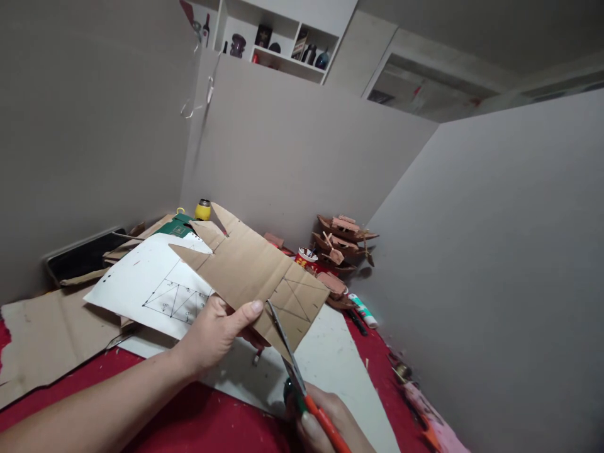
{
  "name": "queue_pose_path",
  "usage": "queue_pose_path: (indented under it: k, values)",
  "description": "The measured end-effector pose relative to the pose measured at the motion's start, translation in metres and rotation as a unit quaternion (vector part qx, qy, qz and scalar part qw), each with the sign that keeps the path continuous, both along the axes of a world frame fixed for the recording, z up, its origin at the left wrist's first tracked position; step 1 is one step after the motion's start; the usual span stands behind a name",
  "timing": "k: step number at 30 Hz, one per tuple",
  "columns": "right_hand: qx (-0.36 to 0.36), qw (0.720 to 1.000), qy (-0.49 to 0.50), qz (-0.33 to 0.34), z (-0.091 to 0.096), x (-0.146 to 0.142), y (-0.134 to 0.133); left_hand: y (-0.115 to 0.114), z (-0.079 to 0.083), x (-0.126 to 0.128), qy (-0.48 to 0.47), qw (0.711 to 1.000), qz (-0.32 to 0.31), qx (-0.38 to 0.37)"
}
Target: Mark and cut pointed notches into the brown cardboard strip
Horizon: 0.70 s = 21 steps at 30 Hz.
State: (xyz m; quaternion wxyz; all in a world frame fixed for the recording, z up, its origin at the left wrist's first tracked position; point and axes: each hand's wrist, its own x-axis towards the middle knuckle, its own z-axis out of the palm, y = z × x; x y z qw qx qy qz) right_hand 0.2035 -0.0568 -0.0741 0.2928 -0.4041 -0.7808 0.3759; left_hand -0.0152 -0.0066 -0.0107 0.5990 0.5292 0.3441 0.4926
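Note:
My left hand [226, 324] grips the lower edge of a piece of brown cardboard [245, 258], its thumb on top and its fingers underneath. Pointed tips have been cut into the cardboard's far left end, and pencil lines with a crossed shape mark its right part. In my right hand [325, 409] is a pair of scissors [290, 362] with orange and green on the handles. Their blades lie at the cardboard's near edge, one over its face, with the tip close to my left thumb.
A white sheet with a drawn truss pattern [136, 286] lies left, near flat cardboard [61, 340]. Small brown model boats [342, 239] are stacked at the back right, beside a red and white cup [306, 257]. A white and teal tube [363, 310] rests on the red cloth [174, 421].

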Motion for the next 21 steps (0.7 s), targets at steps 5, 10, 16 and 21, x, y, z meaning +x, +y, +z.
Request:
queue_pose_path:
  k: [5, 10, 16, 21]
  values:
    - [-0.01, 1.0, 0.012, 0.012, 0.008, -0.002, -0.001, 0.0, -0.003, 0.0, 0.014, 1.0, -0.004, 0.018]
    - [-0.023, 1.0, -0.006, 0.002, 0.016, -0.002, -0.002, 0.0, -0.008, -0.001, 0.048, 0.999, 0.002, 0.019]
    - [-0.043, 0.999, 0.013, -0.003, 0.022, 0.0, -0.006, 0.002, -0.011, -0.002, 0.071, 0.997, -0.01, 0.021]
    - [-0.041, 0.999, 0.019, -0.009, 0.019, -0.001, -0.007, 0.003, -0.01, -0.003, 0.08, 0.996, -0.021, 0.027]
